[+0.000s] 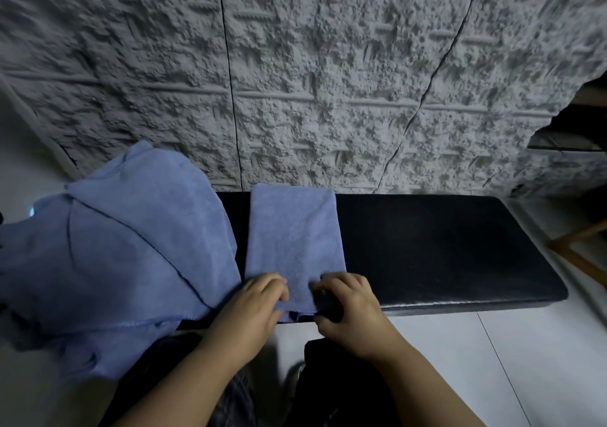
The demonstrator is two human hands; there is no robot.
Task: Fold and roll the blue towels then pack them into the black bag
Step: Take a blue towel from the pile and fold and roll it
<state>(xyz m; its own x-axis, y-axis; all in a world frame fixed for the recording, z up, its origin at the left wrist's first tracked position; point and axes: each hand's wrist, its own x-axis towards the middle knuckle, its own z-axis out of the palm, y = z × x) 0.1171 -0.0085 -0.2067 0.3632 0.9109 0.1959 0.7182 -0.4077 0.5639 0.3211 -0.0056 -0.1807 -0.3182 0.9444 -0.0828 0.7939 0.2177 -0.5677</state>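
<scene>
Rough grey wall panelling (328, 65) is seen well beyond both hands, behind a long black padded bench (443, 249) that stretches away to the right of the right hand (348, 308). Loose blue towels (124, 246) are heaped on the bench's far end, just left of the left hand (253, 302), and are draped over its near edge. A folded blue towel (295, 236) is laid flat as a narrow strip on the bench, running from the hands away toward the wall. Its near end is gripped by both hands: the left hand's curled fingers are pressed on the near left corner, and the near right corner is pinched between the right hand's curled fingers and thumb. Something dark (335, 387) is seen below the right wrist; whether it is the bag cannot be told.
</scene>
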